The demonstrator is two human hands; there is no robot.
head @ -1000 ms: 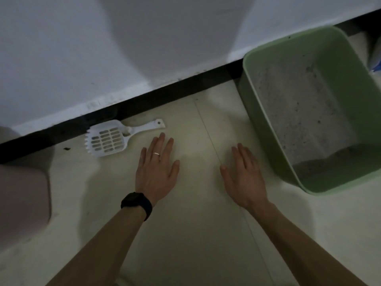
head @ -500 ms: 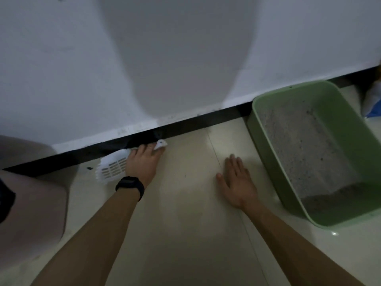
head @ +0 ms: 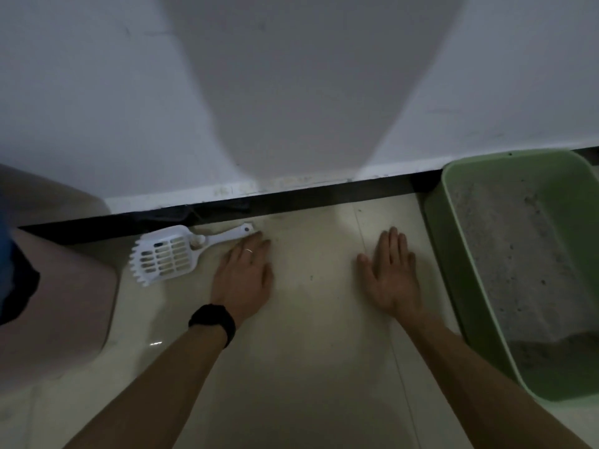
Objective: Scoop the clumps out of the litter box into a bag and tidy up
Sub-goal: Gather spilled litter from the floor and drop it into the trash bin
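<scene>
Neither grip holds anything: the left hand [head: 243, 277] lies flat on the floor [head: 308, 351], fingertips at, perhaps touching, the white scoop [head: 168, 254] handle. The right hand [head: 390, 277] lies flat beside the green litter box [head: 450, 241]. Scooping looks unstarted; next, closing fingers round that handle.

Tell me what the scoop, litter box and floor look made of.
Scoop: probably moulded plastic, white and matte, going by the thin slotted grid and toothed edge.
Litter box: plastic, it seems, pale green with a dull sheen and a smooth rounded rim and corners.
Floor: likely glazed tile, cream and glossy, with a light glint and straight joint lines.
</scene>
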